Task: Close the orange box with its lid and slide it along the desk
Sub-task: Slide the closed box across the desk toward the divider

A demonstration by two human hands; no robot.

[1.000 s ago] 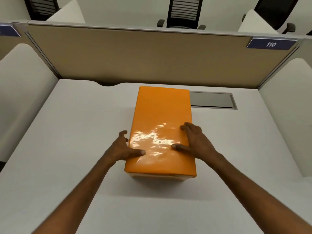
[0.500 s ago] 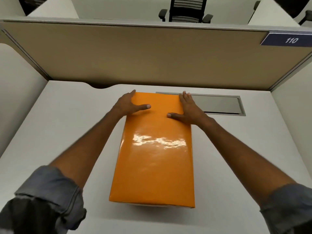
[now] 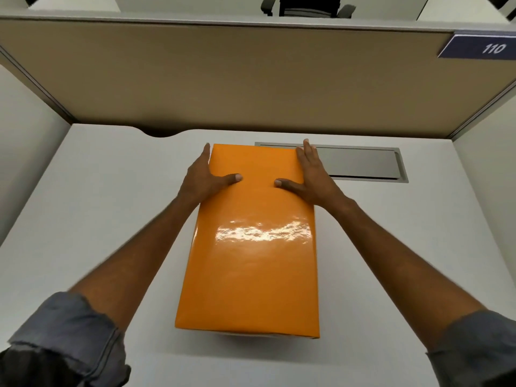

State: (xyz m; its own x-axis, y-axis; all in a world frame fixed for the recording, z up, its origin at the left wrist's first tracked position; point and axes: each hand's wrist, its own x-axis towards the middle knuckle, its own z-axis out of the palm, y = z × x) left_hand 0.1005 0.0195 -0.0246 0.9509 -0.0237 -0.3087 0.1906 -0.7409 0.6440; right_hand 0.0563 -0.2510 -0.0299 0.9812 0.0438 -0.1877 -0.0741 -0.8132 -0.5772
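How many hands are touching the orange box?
2. The left hand holds the orange box's far left edge; the right hand holds its far right edge. None seem hidden.

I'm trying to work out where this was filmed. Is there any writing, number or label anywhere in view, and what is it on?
"110": white digits on a dark blue sign fixed at the top right of the tan partition.
The orange box shows no print, only glare; nothing else is readable.

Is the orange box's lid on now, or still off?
On. The orange lid covers the whole top; only a pale strip of box shows beneath its near edge.
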